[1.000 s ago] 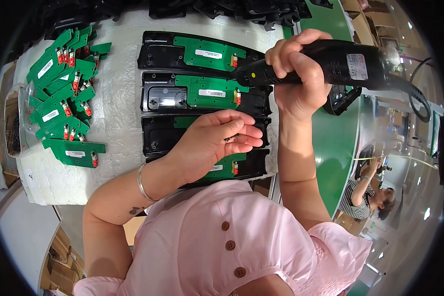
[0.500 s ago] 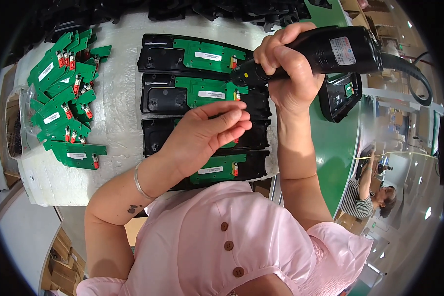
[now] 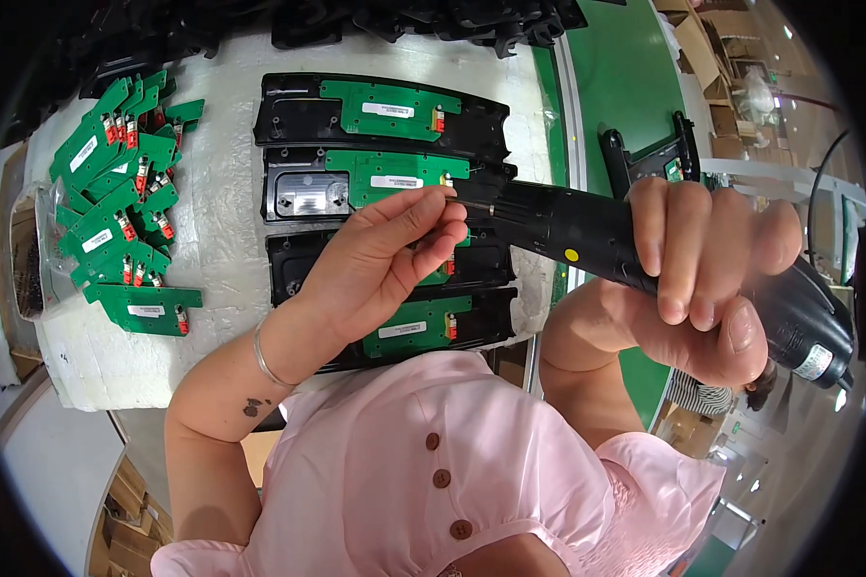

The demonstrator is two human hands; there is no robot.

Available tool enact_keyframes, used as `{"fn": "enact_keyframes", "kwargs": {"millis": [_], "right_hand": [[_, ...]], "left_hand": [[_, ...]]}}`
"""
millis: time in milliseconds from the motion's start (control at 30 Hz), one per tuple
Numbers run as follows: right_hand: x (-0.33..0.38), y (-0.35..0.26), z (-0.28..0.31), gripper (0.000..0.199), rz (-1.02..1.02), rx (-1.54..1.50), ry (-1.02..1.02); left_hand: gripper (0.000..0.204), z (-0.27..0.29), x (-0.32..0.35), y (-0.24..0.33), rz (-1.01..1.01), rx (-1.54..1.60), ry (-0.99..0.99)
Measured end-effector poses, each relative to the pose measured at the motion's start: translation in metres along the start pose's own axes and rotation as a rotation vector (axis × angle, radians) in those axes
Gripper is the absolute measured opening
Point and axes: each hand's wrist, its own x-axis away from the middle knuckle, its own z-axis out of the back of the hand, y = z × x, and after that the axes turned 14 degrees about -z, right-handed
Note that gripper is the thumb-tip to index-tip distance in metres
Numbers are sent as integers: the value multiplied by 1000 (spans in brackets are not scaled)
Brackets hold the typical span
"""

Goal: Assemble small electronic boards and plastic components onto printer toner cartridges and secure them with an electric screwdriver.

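Note:
My right hand (image 3: 698,279) is wrapped round a black electric screwdriver (image 3: 573,226), which lies nearly level with its bit (image 3: 476,205) pointing left. At the bit's tip, my left hand (image 3: 385,240) is closed in a pinch; anything between the fingertips is too small to make out. Below the hands, several black plastic housings lie in a column, among them a top housing (image 3: 298,111) and a second housing (image 3: 308,195). Each carries a green circuit board, such as the top board (image 3: 433,101), with a white label and a small red-and-white part. My left hand and forearm partly cover the lower housings.
Loose green circuit boards (image 3: 106,221) are heaped on the pale foam surface (image 3: 226,250) at left, beside a clear plastic bag (image 3: 56,255). More black plastic parts (image 3: 433,19) line the far edge. On the green table (image 3: 625,67) at right sits another black housing (image 3: 649,159).
My right hand has drawn the screwdriver off the second housing and tilted it level, moving right and nearer. The bit now meets my left fingertips, which stay pinched. The view has shifted slightly.

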Motion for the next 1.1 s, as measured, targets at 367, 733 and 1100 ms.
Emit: {"fn": "enact_keyframes", "kwargs": {"millis": [367, 733, 1100], "right_hand": [[6, -4, -10, 18, -9, 40, 27], [5, 4, -5, 19, -23, 54, -29], [15, 67, 22, 29, -47, 49, 332]], "left_hand": [[18, -1, 3, -7, -12, -18, 24], [31, -8, 5, -7, -16, -118, -92], [30, -19, 14, -15, 234, -304, -48]]}}
